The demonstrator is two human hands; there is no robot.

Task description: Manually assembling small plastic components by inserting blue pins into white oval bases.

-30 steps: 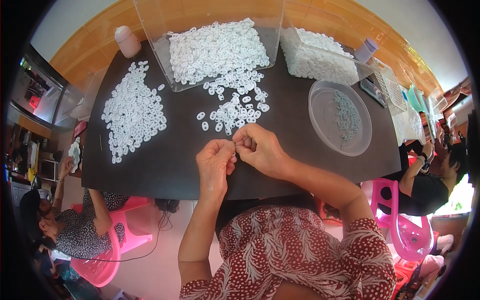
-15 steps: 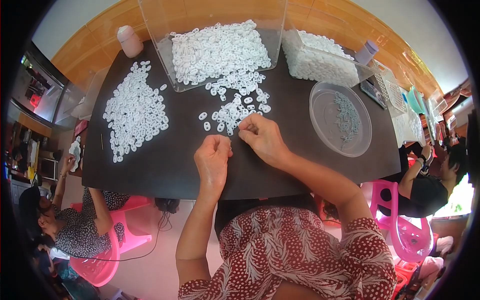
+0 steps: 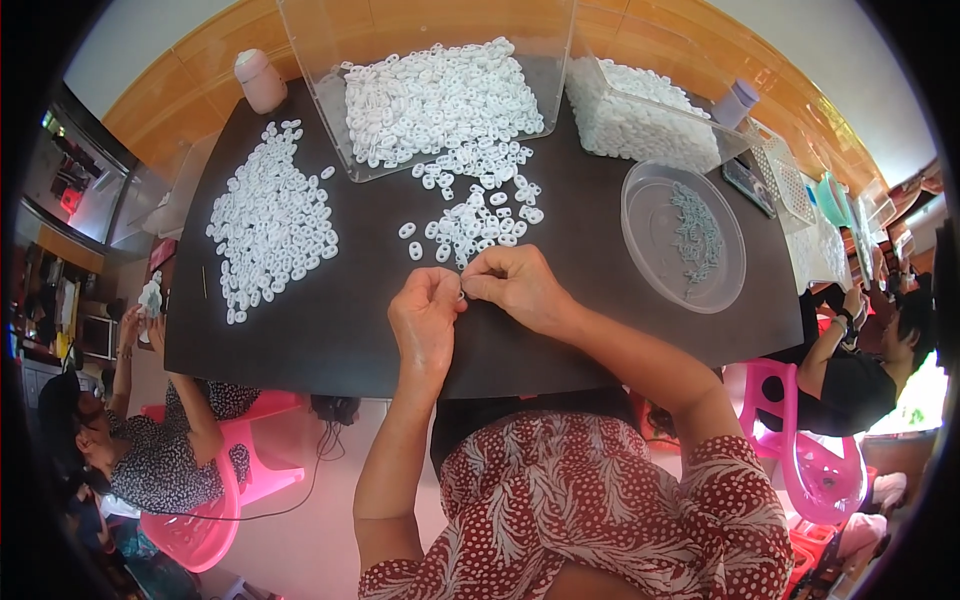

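My left hand [image 3: 424, 318] is closed in a pinch over the dark table, with a sliver of a small white piece [image 3: 461, 295] showing at its fingertips. My right hand [image 3: 522, 290] meets it there, thumb and forefinger pressed together; whatever they grip is too small to make out. Just beyond the fingers lies a loose heap of white oval plastic pieces with two holes [image 3: 468, 226]. A larger spread of the same pieces [image 3: 275, 215] covers the table's left side. To the right, a round clear plastic dish [image 3: 645, 255] holds small grey-green parts [image 3: 697, 235].
A clear bin [image 3: 345, 150] of white pieces lies tipped toward me, with a second bin [image 3: 600, 140] beside it. Bottles [image 3: 262, 84] [image 3: 735, 104] and a phone [image 3: 748, 186] stand or lie near the edges. Other people sit at left [image 3: 150, 460] and right [image 3: 850, 385].
My right hand has moved left and slightly down, so its fingertips now meet those of my left hand. My left hand has barely moved.
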